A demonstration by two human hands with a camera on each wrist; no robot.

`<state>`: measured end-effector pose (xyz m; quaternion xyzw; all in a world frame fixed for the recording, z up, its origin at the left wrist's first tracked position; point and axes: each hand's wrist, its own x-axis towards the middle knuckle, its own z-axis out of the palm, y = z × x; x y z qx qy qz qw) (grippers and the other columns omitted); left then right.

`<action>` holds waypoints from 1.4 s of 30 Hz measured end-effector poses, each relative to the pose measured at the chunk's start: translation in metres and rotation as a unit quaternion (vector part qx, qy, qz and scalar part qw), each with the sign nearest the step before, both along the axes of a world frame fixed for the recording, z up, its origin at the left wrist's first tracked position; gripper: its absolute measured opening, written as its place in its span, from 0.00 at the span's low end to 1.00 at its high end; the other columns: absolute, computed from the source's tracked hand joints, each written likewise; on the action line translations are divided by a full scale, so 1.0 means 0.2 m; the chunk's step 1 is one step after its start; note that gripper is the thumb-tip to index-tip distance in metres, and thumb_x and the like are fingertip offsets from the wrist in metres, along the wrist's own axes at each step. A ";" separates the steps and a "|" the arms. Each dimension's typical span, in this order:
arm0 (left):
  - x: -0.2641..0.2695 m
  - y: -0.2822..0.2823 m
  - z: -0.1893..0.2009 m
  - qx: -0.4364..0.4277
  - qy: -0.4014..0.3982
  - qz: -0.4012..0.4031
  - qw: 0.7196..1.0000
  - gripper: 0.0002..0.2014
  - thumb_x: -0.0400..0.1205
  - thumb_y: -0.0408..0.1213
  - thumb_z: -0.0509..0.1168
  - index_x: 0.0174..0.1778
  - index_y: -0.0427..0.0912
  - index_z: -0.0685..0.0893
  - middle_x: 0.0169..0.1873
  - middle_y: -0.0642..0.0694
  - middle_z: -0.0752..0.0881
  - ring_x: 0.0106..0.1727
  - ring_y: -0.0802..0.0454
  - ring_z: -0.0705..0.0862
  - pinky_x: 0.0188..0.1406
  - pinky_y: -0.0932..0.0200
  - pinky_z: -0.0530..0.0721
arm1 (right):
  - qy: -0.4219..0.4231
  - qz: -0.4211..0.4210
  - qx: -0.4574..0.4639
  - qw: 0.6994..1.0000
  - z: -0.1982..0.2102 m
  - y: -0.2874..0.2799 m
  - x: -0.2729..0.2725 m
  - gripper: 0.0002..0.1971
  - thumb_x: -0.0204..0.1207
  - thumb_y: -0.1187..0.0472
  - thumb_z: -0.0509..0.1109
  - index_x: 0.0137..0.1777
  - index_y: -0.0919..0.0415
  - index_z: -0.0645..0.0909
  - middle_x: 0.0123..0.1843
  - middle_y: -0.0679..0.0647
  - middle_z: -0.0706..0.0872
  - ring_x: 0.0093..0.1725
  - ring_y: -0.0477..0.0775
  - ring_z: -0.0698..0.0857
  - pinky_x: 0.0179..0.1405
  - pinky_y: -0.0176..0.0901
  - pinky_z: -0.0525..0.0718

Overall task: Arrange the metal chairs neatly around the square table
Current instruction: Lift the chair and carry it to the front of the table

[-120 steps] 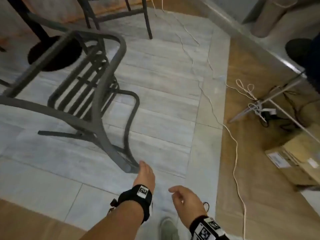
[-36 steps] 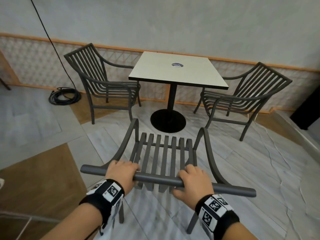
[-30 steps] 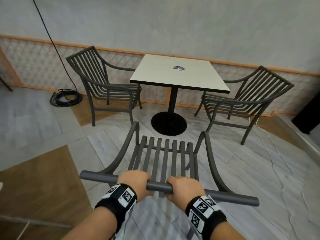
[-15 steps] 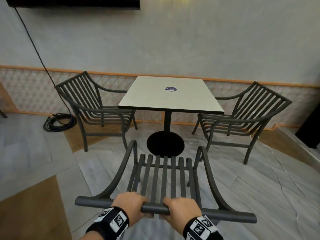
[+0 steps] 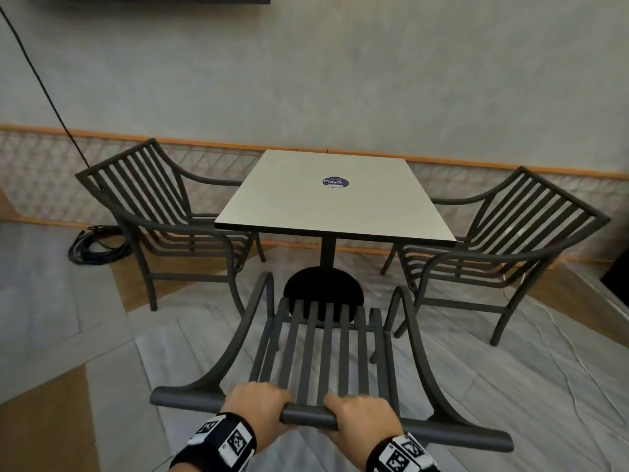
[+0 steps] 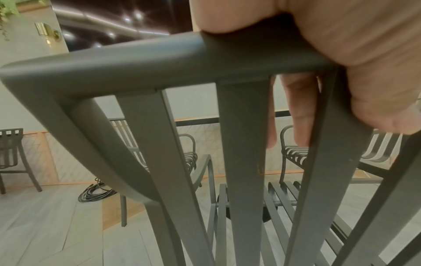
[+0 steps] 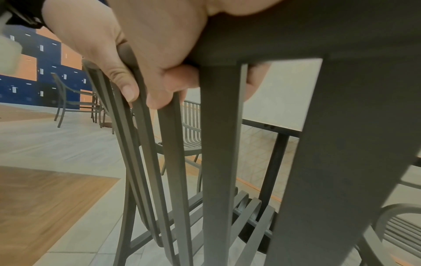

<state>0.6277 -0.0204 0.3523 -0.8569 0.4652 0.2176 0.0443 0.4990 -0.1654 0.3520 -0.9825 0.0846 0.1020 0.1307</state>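
A square pale-topped table (image 5: 333, 199) on a black round base (image 5: 323, 294) stands by the wall. Grey slatted metal chairs sit at its left (image 5: 163, 212) and right (image 5: 493, 240) sides. A third chair (image 5: 326, 342) faces the table's near side. Both hands grip its top back rail (image 5: 306, 415): my left hand (image 5: 258, 408) left of centre, my right hand (image 5: 364, 420) beside it. In the left wrist view my fingers (image 6: 293, 111) curl over the rail (image 6: 136, 61). In the right wrist view my fingers (image 7: 159, 81) wrap round the rail and slats.
A coiled black cable (image 5: 95, 248) lies on the floor behind the left chair, with a cord running up the wall. A thin white cord (image 5: 565, 362) trails across the tiles on the right. More chairs (image 7: 75, 100) stand farther off to the left.
I took hold of the near chair's back rail with both hands. The chair has moved closer to the table, its front now over the base, and my hands shifted toward the rail's middle.
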 end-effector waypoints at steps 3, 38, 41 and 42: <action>0.13 -0.08 0.00 -0.001 -0.002 -0.003 1.000 0.17 0.78 0.61 0.60 0.51 0.53 0.81 0.47 0.50 0.86 0.54 0.46 0.85 0.56 0.50 0.81 | -0.002 -0.004 -0.006 1.000 -0.01 -0.08 0.13 0.11 0.78 0.45 0.61 0.53 0.51 0.73 0.40 0.53 0.78 0.46 0.63 0.83 0.41 0.48 0.72; 1.12 -0.82 -0.02 -0.051 -0.033 -0.015 0.998 0.13 0.79 0.55 0.62 0.52 0.52 0.82 0.43 0.49 0.85 0.50 0.46 0.86 0.50 0.48 0.85 | -0.010 -0.035 -0.074 0.997 0.02 -0.78 1.12 0.13 0.76 0.42 0.64 0.53 0.49 0.74 0.42 0.50 0.82 0.41 0.54 0.80 0.39 0.45 0.71; 1.17 -0.84 -0.03 -0.064 -0.036 -0.018 0.997 0.12 0.79 0.54 0.62 0.51 0.52 0.82 0.48 0.48 0.87 0.50 0.45 0.86 0.50 0.48 0.84 | -0.016 -0.038 -0.079 0.996 0.02 -0.81 1.17 0.13 0.76 0.42 0.64 0.53 0.49 0.74 0.41 0.50 0.81 0.39 0.52 0.76 0.39 0.44 0.70; 1.18 -0.84 -0.03 -0.065 -0.039 -0.020 0.997 0.11 0.80 0.53 0.62 0.51 0.52 0.82 0.48 0.48 0.87 0.49 0.45 0.86 0.50 0.48 0.84 | -0.016 -0.039 -0.078 0.996 0.02 -0.81 1.18 0.13 0.77 0.42 0.64 0.53 0.49 0.73 0.41 0.50 0.80 0.38 0.51 0.75 0.39 0.44 0.70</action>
